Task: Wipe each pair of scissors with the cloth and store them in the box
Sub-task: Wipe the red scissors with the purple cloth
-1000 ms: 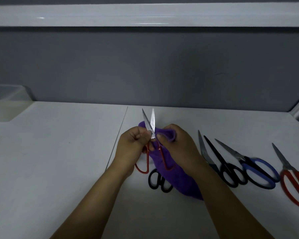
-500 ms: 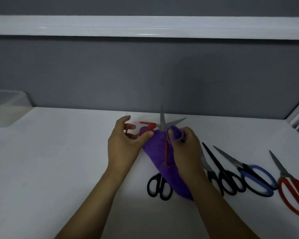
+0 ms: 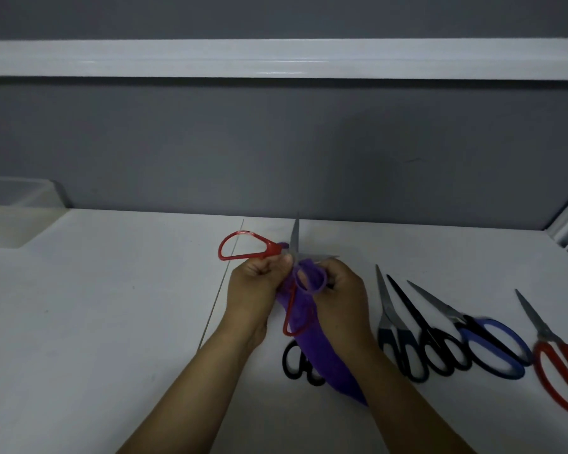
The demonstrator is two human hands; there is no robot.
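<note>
I hold a pair of red-handled scissors (image 3: 243, 249) spread wide open above the white table (image 3: 95, 306). My left hand (image 3: 254, 290) grips them near the pivot, one red loop sticking out to the left, the other hanging down. My right hand (image 3: 336, 290) holds the purple cloth (image 3: 312, 339) pinched round one blade, and the cloth hangs down to the table. One blade points up. The clear storage box (image 3: 17, 194) sits at the far left edge.
A black-handled pair (image 3: 297, 363) lies partly under the cloth. To the right lie several more scissors: a dark grey pair (image 3: 397, 339), a black pair (image 3: 436, 348), a blue-handled pair (image 3: 492, 345) and a red-handled pair (image 3: 561, 365). A grey wall stands behind the table.
The red scissors have been opened wide and turned, one loop now pointing left. My hands moved slightly back toward the wall, and my right hand's cloth shifted onto one blade.
</note>
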